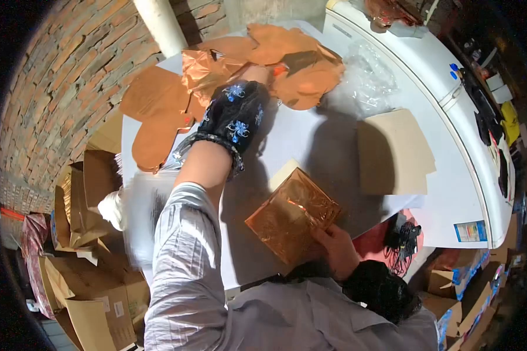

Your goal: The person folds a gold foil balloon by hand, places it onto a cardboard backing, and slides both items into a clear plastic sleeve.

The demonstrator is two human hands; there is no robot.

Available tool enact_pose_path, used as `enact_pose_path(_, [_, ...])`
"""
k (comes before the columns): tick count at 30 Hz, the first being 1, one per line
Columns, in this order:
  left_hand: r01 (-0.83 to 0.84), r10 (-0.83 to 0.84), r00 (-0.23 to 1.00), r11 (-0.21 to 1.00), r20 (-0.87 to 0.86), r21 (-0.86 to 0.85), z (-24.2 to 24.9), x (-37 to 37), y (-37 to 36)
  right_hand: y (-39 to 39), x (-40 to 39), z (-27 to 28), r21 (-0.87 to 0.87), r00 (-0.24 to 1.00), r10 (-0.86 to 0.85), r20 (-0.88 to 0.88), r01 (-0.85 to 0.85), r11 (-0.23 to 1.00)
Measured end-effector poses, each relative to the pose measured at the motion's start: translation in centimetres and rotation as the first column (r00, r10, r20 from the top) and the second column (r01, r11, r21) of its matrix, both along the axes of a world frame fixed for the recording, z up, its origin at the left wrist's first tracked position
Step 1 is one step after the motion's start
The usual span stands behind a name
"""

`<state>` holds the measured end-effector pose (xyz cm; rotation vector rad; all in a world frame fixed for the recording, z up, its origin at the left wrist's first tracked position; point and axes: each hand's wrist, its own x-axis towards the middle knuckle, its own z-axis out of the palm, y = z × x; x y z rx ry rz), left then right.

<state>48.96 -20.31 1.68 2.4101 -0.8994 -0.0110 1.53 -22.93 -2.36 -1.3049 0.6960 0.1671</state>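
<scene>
My left hand [259, 75] reaches to the far side of the white table among flat copper-brown pieces [301, 88]. A crumpled sheet of shiny copper foil [202, 73] lies just left of it. The fingers of that hand are mostly hidden, so its grip cannot be made out. Close to my body, my right hand [336, 248] pinches the lower right edge of a copper foil square [290, 219], thumb on top. A pale card corner [283, 173] shows past the square's upper left edge.
More rounded brown pieces [152, 96] lie at the table's left back. Beige card [386, 152] and clear plastic [369, 79] are on the right, beside a white fridge-like body [451, 123]. Cardboard boxes [99, 298] stand lower left. Black cable [401, 243] lies lower right.
</scene>
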Motion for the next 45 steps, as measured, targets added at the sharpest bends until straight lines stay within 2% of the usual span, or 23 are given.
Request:
enact_pose_path(2, [-0.006, 0.001, 0.985, 1.000, -0.172, -0.027, -0.7, 1.0, -1.4, 0.2, 0.1, 1.5, 0.070, 1.000, -0.015, -0.019, 0.017, 0.997])
enact_pose_path(4, [0.004, -0.010, 0.995, 0.998, -0.098, -0.056, -4.2, 4.2, -2.7, 0.5, 0.2, 3.0, 0.123, 0.999, -0.037, -0.033, 0.041, 0.992])
enact_pose_path(6, [-0.004, -0.042, 0.986, 0.961, -0.160, -0.275, -4.1, 4.3, -2.9, 0.5, 0.5, 4.2, 0.147, 0.997, -0.056, -0.045, 0.062, 0.987])
enact_pose_path(8, [-0.101, -0.152, 0.926, 0.780, -0.345, -0.617, -0.5, -1.0, -2.3, 0.2, 0.3, 2.6, 0.176, 0.996, -0.085, 0.006, 0.083, 0.981])
enact_pose_path(10, [-0.011, -0.047, 0.990, 0.912, -0.132, -0.411, 3.7, -4.7, 0.5, 0.3, -0.6, 2.4, 0.094, 0.997, -0.028, 0.073, 0.021, 0.995])
enact_pose_path(12, [0.018, -0.023, 0.980, 0.999, 0.199, 0.027, 6.2, -7.5, 3.9, -0.1, -0.7, 3.2, 0.026, 0.991, 0.032, 0.132, -0.036, 0.999])
enact_pose_path(13, [0.019, -0.020, 0.980, 1.000, 0.198, 0.008, 6.7, -9.3, 5.3, -0.3, -0.7, 3.5, 0.064, 0.989, 0.013, 0.147, -0.023, 0.998])
enact_pose_path(15, [0.076, -0.060, 0.962, 0.996, 0.266, -0.049, 7.9, -13.6, 8.7, -0.4, -0.7, 4.0, 0.401, 0.973, -0.222, 0.057, 0.181, 0.898])
enact_pose_path(16, [0.024, -0.026, 0.991, 1.000, 0.133, 0.010, 7.8, -15.9, 10.4, -0.8, -1.3, 3.9, 0.289, 0.977, -0.160, 0.141, 0.114, 0.951])
enact_pose_path(17, [0.065, -0.057, 0.990, 0.996, 0.126, -0.063, 6.9, -18.7, 12.5, -1.7, -2.1, 3.7, 0.167, 0.972, -0.090, 0.219, 0.054, 0.985])
enact_pose_path(18, [0.074, -0.082, 0.995, 0.988, -0.056, -0.134, 5.9, -21.1, 14.1, -2.8, -2.9, 3.3, 0.008, 0.959, -0.010, 0.285, 0.008, 1.000])
enact_pose_path(20, [-0.029, 0.015, 0.993, 0.992, -0.115, -0.122, 5.2, -27.0, 16.2, -5.5, -4.3, 2.1, -0.344, 0.918, 0.148, 0.369, -0.013, 0.939])
enact_pose_path(23, [-0.019, -0.001, 0.996, 0.976, -0.088, -0.217, 1.1, -30.8, 16.7, -6.1, -5.0, 2.8, -0.318, 0.907, 0.123, 0.404, 0.013, 0.948])
enact_pose_path(25, [-0.050, 0.003, 0.988, 0.951, -0.153, -0.306, -0.4, -32.1, 15.5, -6.5, -5.0, 2.9, -0.447, 0.893, 0.203, 0.402, -0.002, 0.895])
enact_pose_path(29, [0.002, 0.007, 1.000, 0.946, 0.027, -0.324, -1.1, -33.4, 14.0, -7.1, -4.3, 1.7, -0.565, 0.810, 0.333, 0.482, -0.004, 0.825])
enact_pose_path(33, [0.071, -0.029, 0.987, 0.959, 0.156, -0.273, -2.1, -33.4, 14.7, -4.8, -2.8, 4.4, -0.076, 0.870, 0.106, 0.481, -0.079, 0.994])
enact_pose_path(34, [0.100, -0.052, 0.986, 0.946, 0.159, -0.310, -2.6, -33.3, 14.9, -4.3, -2.4, 5.0, 0.111, 0.904, 0.028, 0.428, -0.083, 0.990])
enact_pose_path(36, [0.157, -0.099, 0.981, 0.910, 0.167, -0.383, -3.3, -32.8, 15.4, -2.9, -1.2, 5.1, 0.244, 0.922, -0.037, 0.386, -0.063, 0.968])
enact_pose_path(37, [0.024, -0.080, 0.992, 0.873, -0.094, -0.487, -3.5, -32.6, 15.6, -2.7, -0.8, 5.1, 0.308, 0.930, -0.067, 0.361, -0.051, 0.950])
enact_pose_path(39, [-0.297, -0.108, 0.809, 0.774, -0.578, -0.559, -3.7, -32.1, 16.6, -3.2, 0.0, 3.4, 0.310, 0.945, -0.034, 0.324, -0.072, 0.948])
enact_pose_path(40, [-0.221, -0.022, 0.910, 0.819, -0.414, -0.530, -2.7, -32.1, 17.6, -3.2, 0.3, 3.1, 0.311, 0.952, -0.016, 0.306, -0.084, 0.947])
enact_pose_path(43, [-0.408, 0.029, 0.839, 0.695, -0.543, -0.592, -0.7, -32.1, 19.3, -1.3, 0.5, 4.2, 0.256, 0.962, -0.059, 0.268, -0.012, 0.967])
enact_pose_path(45, [-0.363, 0.082, 0.887, 0.733, -0.455, -0.576, 0.1, -32.2, 19.9, -1.3, 0.7, 3.5, 0.257, 0.967, -0.015, 0.256, -0.053, 0.965])
